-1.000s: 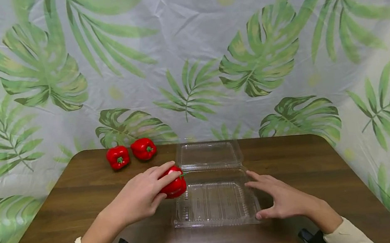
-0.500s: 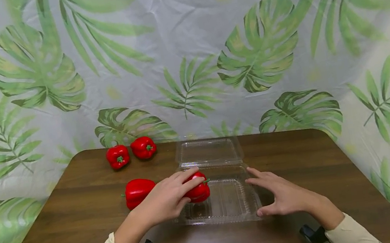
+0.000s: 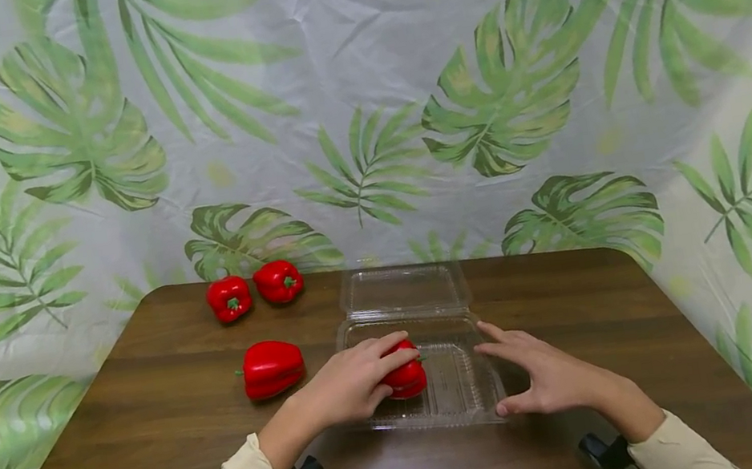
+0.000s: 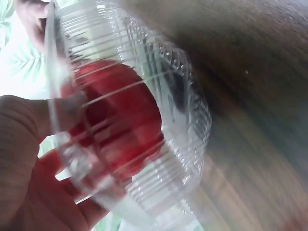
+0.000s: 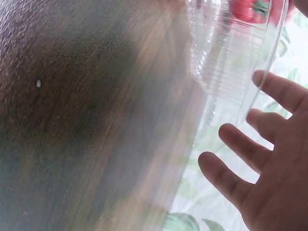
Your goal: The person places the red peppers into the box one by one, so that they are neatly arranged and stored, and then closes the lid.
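Note:
My left hand (image 3: 350, 380) grips a red bell pepper (image 3: 408, 376) inside the left part of a clear plastic clamshell container (image 3: 465, 416), its green stem pointing right. Through the see-through wall in the left wrist view, the pepper (image 4: 120, 120) shows low in the tray with my thumb and fingers round it. The container's lid (image 3: 402, 291) lies folded back toward the wall. At the container's right side is my right hand (image 3: 546, 375), fingers spread and straight. In the right wrist view its fingertips (image 5: 260, 77) are right at the rim.
Another red bell pepper (image 3: 272, 369) lies on its side left of the container. Two more, one pepper (image 3: 228, 299) beside another pepper (image 3: 279, 283), sit at the back left of the wooden table (image 3: 157, 429). A leaf-print cloth (image 3: 357, 107) hangs behind the table.
My left hand has carried the pepper rightward and down, from the container's left edge into its tray. The pepper lying at left has come out from behind that hand. My right hand stays put.

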`<state>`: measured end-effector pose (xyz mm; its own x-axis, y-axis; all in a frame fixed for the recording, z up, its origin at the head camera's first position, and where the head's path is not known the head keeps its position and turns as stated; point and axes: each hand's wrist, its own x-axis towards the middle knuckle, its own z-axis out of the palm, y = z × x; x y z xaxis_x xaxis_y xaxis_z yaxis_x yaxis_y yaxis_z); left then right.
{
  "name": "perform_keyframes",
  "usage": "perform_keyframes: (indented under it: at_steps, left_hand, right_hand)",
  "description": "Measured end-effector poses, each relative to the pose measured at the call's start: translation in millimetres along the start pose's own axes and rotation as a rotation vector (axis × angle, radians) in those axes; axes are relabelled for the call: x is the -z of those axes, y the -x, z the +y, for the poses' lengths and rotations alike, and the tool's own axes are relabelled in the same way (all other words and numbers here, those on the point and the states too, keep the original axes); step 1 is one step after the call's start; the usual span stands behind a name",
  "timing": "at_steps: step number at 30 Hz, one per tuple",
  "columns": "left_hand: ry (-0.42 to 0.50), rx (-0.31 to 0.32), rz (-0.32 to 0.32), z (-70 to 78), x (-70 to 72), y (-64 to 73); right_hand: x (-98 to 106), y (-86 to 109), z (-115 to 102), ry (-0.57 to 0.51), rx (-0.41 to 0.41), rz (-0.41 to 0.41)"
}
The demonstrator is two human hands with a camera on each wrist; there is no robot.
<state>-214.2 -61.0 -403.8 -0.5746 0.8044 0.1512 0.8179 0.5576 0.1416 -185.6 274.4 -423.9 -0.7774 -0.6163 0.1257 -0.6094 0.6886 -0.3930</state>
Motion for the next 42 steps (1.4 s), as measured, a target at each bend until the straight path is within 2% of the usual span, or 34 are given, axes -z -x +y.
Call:
perform_keyframes:
  at_steps: [10,19,27,35,42]
  left_hand:
    - [-0.024,0.014,-0.072,4.6,-11.6,-20.4]
    - [0.020,0.046,-0.107,6.5,-20.7,-33.9]
    - [-0.026,0.000,-0.037,7.3,-20.5,-37.7]
    - [-0.046,0.009,0.007,3.8,-26.1,-52.4]
    - [-0.061,-0.039,0.067,1.8,-35.2,-61.1]
  right_hand:
    - [0.8,-1.5,-0.9,-0.004,-0.002,-0.013]
    - [-0.7,-2.8,-0.8,-0.024,-0.010,-0.031]
    - [-2.6,-1.7,-0.7,-0.024,-0.024,-0.036]
    - [4.1,-3.0,1.4,-0.058,-0.058,-0.062]
    - [2.0,0.1,0.8,-0.079,-0.054,-0.079]
